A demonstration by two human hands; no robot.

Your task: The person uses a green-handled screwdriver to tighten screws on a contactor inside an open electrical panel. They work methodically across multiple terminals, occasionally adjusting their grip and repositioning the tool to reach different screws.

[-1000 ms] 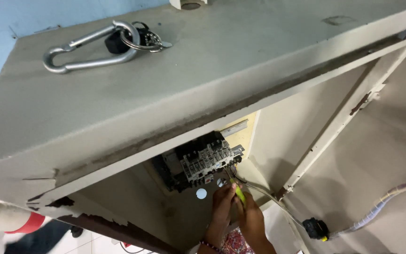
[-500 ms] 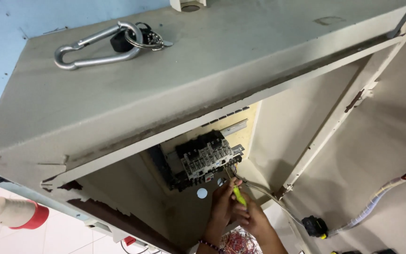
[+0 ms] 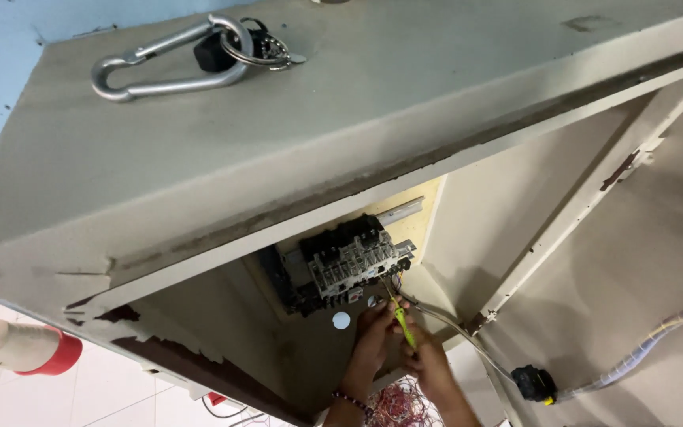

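Our right hand (image 3: 430, 365) gripped a yellow-green screwdriver (image 3: 399, 320), tip up at the terminals under the breaker block (image 3: 340, 265) inside the beige cabinet (image 3: 405, 111). Our left hand (image 3: 375, 336) sat just beside the shaft, fingers curled at it; whether they pinched it, we couldn't tell. Grey cable (image 3: 456, 332) ran close by. Risk, we judged: tip slips off the screw and bridges terminals, or nicks the cable, given the awkward overhead angle. Carabiner (image 3: 169, 63) lay on top.
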